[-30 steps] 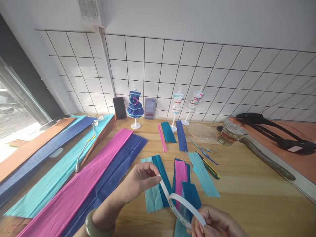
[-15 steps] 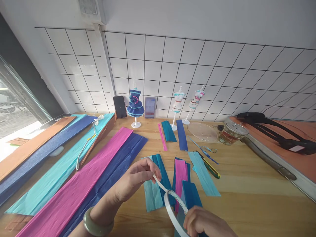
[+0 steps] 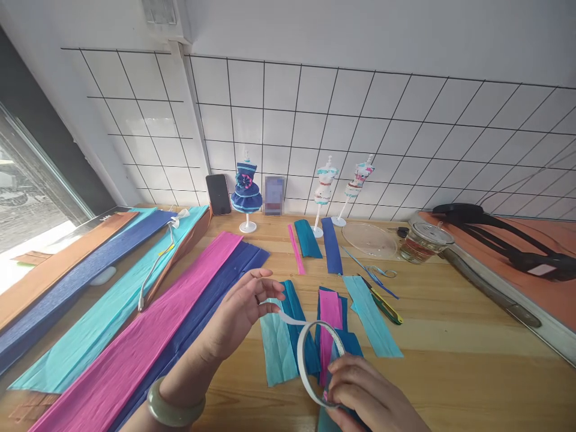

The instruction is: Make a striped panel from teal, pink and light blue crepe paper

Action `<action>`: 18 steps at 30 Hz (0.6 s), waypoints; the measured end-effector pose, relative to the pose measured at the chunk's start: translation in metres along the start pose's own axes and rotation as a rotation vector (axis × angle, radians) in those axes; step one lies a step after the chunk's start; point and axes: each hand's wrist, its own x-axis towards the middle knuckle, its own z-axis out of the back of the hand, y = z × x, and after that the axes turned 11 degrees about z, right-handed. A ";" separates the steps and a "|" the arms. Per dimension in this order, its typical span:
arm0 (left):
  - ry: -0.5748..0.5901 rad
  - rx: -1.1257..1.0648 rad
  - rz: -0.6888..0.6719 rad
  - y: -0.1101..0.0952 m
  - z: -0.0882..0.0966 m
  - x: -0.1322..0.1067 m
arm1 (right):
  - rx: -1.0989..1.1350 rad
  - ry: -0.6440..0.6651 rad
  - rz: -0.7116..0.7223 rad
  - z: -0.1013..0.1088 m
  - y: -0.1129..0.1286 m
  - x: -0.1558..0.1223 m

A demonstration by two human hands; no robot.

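My right hand [image 3: 360, 390] grips the lower right side of a roll of white tape [image 3: 302, 359], tilted above the table. A short strip of tape [image 3: 293, 320] runs from the top of the roll to my left hand [image 3: 246, 306]. Its end touches the left thumb tip, while the other fingers are bent and apart from the thumb. Beneath the hands lie a light blue crepe paper piece [image 3: 278, 348], a teal piece [image 3: 294, 309] and a pink piece [image 3: 330, 309] on teal. The roll and right hand partly cover the papers.
Long pink [image 3: 180, 288] and navy paper strips lie left. A yellow-green utility knife [image 3: 390, 309] lies beside a light blue piece [image 3: 371, 318]. Behind stand a dressed mini mannequin [image 3: 246, 186], two patterned mannequins [image 3: 326, 183], a phone [image 3: 218, 194] and a lidded cup [image 3: 423, 243].
My left fingers have spread from their pinch on the tape end. The roll has risen slightly and turned to show more of its ring, with my right hand higher and further left.
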 end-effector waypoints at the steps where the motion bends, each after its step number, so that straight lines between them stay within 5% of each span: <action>1: -0.001 0.069 0.034 0.001 -0.001 0.000 | -0.023 -0.019 -0.011 0.000 0.000 0.002; 7: 0.275 0.323 0.361 0.009 -0.013 -0.005 | -0.131 -0.070 -0.020 -0.005 0.002 0.011; 14: 0.149 0.398 0.386 0.003 -0.017 -0.003 | -0.260 -0.019 0.075 -0.014 0.002 0.007; 18: 0.005 0.283 0.326 0.000 -0.011 -0.001 | -0.273 -0.114 0.064 -0.006 0.003 -0.002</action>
